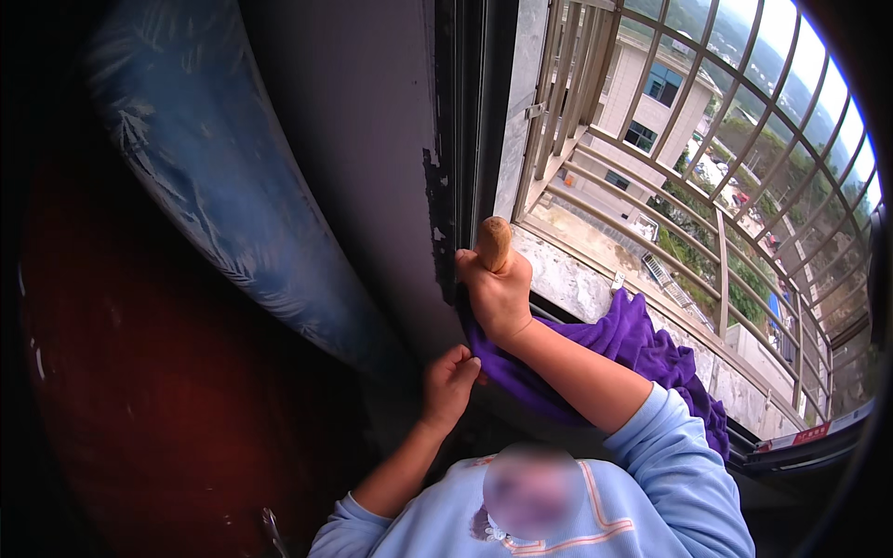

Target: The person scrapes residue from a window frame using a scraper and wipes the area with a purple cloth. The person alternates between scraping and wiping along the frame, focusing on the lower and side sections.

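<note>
My right hand (499, 300) is closed around a rounded wooden handle (494, 240). The handle's blunt end sticks up out of the fist, beside the dark window frame (481, 118); what is at its other end is hidden. Below and to the left, my left hand (450, 387) pinches the edge of a purple cloth (499, 370) between thumb and fingers. From there the cloth passes under my right forearm. Its bunched, wrinkled part (628, 335) lies over the window's lower track and the pale stone sill (558, 268).
Metal security bars (722, 261) enclose the space outside the open window. A pale wall (356, 104) with chipped dark paint at its edge stands left of the frame. Blue leaf-patterned fabric (223, 174) hangs further left, near a glossy reddish-brown surface (139, 363).
</note>
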Demonstrator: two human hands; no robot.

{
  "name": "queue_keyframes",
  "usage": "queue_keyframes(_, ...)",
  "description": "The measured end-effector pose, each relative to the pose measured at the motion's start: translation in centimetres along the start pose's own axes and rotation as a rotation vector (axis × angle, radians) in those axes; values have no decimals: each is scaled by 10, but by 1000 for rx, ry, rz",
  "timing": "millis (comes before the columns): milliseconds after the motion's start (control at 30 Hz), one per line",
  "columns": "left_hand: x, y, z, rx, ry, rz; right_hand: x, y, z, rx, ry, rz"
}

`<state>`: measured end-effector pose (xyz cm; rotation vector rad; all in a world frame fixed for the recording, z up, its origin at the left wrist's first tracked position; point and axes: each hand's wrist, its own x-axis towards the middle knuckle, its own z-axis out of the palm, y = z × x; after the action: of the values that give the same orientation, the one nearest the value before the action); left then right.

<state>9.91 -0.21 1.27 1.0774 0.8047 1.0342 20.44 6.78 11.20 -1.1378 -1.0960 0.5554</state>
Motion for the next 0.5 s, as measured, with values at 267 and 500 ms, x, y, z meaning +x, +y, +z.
queue_keyframes(267,-6,-5,-5,162,-27,-27,-5,-11,3,-124,13,-3)
queue_keyframes(500,-7,-14,-2,216,-79,-54,-26,3,2,-287,16,-253)
